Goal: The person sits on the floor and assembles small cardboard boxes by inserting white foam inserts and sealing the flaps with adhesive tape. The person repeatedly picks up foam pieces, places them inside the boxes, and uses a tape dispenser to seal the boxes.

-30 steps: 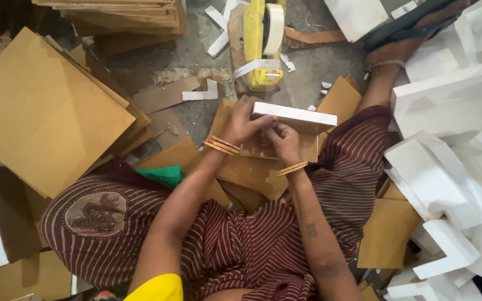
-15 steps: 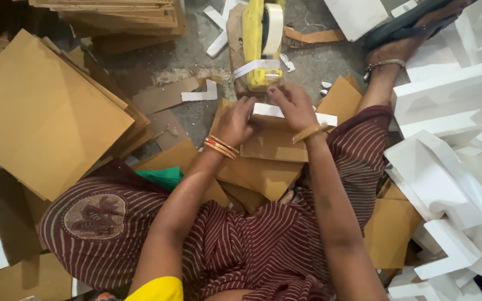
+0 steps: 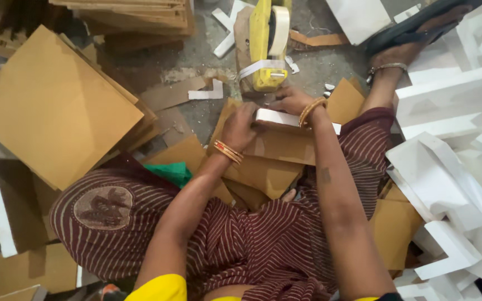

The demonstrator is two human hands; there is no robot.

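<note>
So the person is sitting on the concrete floor (image 3: 196,56) with legs spread, and both hands are working on a flat white foam-looking slab (image 3: 285,119) that's lying on a stack of brown cardboard sheets (image 3: 263,167) between the knees, just in front of a yellow tape dispenser with a white tape roll (image 3: 267,44). The left hand (image 3: 240,127) is gripping the slab's near-left end, fingers curled over the edge and closed on it. The right hand (image 3: 292,100) is resting over the far top edge with fingers bent down onto it, though I can't tell if they're really pinching it or just pressing. The slab's long axis is running left to right across the view, tipping slightly down toward the right, with its broad face up and the thin edge facing the camera. My guess is it's handling very light and stiff but crumbly, so it's probably denting or snapping if squeezed hard at a corner; holding it by the long edges or ends with spread fingers seems safest. A big heap of white foam corner pieces (image 3: 453,167) is piling up on the right, and a large brown cardboard sheet (image 3: 51,106) is lying on the left
</note>
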